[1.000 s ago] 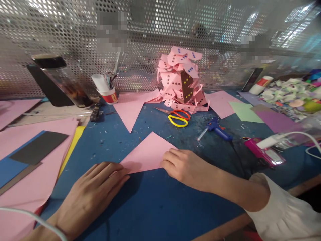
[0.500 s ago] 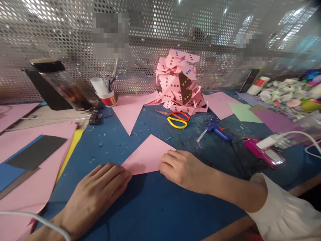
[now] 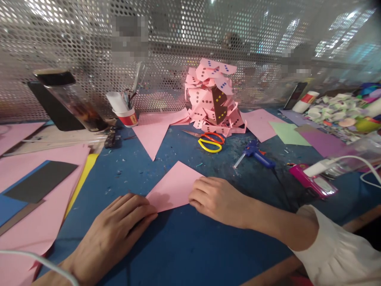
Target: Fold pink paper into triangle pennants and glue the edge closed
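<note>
A folded pink paper point(image 3: 176, 186) lies on the blue table, its pointed top facing away from me. My left hand point(image 3: 119, 228) is closed at the paper's lower left corner, with the fingers together and their tips on its edge. At the right corner my right hand point(image 3: 218, 200) has its fingers curled over the paper and pressed together. Beyond the paper lie scissors point(image 3: 210, 143) with red and yellow handles. A blue glue gun point(image 3: 258, 154) rests to their right.
A pink paper structure point(image 3: 210, 99) stands against the perforated metal screen point(image 3: 166, 47). Pink sheets point(image 3: 32, 238) with dark pieces lie at left, near a bottle point(image 3: 80, 103) and a cup point(image 3: 128, 117). A magenta device point(image 3: 315, 182) with a white cable lies at right.
The paper's lower edge has tilted slightly, and its left end is a little nearer to me. My left thumb has spread slightly from the fingers. My right hand has barely moved.
</note>
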Demonstrator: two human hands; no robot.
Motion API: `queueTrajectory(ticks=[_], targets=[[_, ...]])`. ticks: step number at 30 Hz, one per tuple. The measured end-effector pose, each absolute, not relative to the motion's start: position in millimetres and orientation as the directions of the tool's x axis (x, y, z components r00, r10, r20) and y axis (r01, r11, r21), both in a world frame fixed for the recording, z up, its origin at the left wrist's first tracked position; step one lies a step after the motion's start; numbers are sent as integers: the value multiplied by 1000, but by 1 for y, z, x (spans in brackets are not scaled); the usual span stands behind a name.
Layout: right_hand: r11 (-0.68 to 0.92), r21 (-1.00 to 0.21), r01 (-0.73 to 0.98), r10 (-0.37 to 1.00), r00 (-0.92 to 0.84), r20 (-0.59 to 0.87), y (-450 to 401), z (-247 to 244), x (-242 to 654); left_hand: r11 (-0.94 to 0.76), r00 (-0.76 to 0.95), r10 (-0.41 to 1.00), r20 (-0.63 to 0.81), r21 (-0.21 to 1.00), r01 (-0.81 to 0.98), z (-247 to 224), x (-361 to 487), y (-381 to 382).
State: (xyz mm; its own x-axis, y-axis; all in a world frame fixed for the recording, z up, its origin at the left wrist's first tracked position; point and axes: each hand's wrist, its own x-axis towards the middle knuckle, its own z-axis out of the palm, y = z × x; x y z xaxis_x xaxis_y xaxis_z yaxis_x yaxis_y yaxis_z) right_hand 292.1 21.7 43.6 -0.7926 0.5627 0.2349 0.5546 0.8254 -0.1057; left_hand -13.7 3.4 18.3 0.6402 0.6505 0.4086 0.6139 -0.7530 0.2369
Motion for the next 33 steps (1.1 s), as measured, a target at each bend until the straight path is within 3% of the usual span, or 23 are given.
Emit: queueTrajectory(ticks=[8, 17, 33], targets=[[814, -193, 547, 579, -790, 201, 21, 45, 296, -716, 605, 697, 386, 312, 625, 19, -12, 4], [805, -168, 569, 592, -784, 185, 23, 47, 294, -710, 584, 701, 409, 323, 626, 10, -17, 14], [654, -372, 659, 719, -694, 34, 25, 59, 316, -563, 486, 826, 285, 446, 696, 16, -13, 12]])
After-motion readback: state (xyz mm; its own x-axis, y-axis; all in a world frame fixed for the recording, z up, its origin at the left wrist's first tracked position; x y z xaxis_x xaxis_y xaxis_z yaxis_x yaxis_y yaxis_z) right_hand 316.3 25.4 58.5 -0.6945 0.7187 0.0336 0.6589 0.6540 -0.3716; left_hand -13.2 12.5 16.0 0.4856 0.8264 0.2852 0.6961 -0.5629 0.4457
